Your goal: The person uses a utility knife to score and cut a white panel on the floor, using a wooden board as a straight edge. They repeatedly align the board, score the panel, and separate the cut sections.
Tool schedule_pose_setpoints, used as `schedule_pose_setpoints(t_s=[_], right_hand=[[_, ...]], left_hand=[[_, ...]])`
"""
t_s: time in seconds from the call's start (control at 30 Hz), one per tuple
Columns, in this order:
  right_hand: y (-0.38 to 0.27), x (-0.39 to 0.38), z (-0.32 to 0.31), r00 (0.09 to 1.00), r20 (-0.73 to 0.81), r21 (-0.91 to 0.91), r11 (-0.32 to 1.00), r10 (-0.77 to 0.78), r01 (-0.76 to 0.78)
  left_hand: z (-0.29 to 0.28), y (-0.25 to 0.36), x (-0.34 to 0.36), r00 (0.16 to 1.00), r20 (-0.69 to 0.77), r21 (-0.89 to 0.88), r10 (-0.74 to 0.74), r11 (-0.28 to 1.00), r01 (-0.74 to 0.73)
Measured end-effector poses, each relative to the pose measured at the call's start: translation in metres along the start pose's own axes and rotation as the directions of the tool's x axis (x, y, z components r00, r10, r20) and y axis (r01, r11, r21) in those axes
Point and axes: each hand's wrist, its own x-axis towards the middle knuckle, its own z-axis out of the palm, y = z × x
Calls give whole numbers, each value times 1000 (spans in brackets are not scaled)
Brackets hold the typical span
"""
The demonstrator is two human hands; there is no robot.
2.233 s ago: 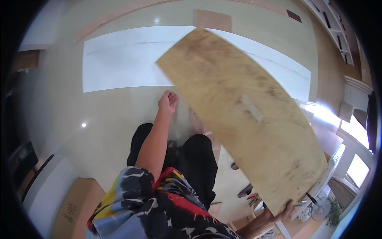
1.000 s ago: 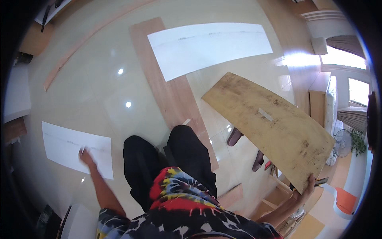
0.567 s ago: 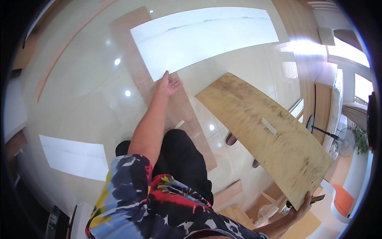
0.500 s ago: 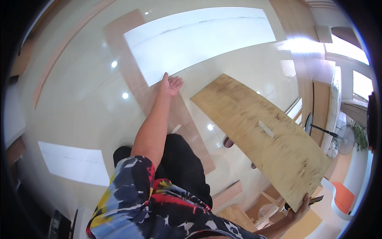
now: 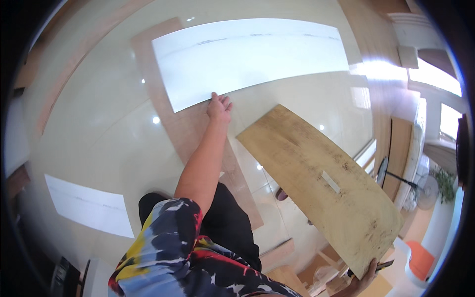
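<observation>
Across the glossy tiled floor (image 5: 111,148) are two white panels (image 5: 255,57); left hand (image 5: 219,107) touches one's edge, grip unclear; right hand (image 5: 366,280) clasps one stained board (image 5: 315,188).

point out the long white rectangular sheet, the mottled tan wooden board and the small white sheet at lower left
Long white rectangular sheet (image 5: 252,57): head view, middle of its upper face
Mottled tan wooden board (image 5: 315,188): head view, middle of its broad face
Small white sheet (image 5: 89,205): head view, middle of its face

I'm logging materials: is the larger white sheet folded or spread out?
Spread out: the larger white sheet shows one broad face, four corners, and no visible fold.
</observation>
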Motion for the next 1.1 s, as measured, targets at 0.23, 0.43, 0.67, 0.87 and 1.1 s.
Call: schedule_pose_setpoints(t_s=[0.23,0.43,0.67,0.87,1.1], right_hand=[[25,6,-7,995,93,124,991,34,-45],[48,15,-2,993,102,259,963,52,-77],[40,3,1,999,43,286,958,-1,-11],[21,-21,-15,981,98,403,908,-169,116],[-31,-26,-26,868,189,455,825,-459,337]], left_hand=[[-8,63,-49,937,30,34,347,937,-348],[-145,140,-46,891,-66,-74,449,888,-454],[-261,137,-77,957,-111,151,268,956,-250],[-273,159,-54,955,-186,159,230,966,-202],[-312,167,-97,987,-107,429,122,901,-64]])
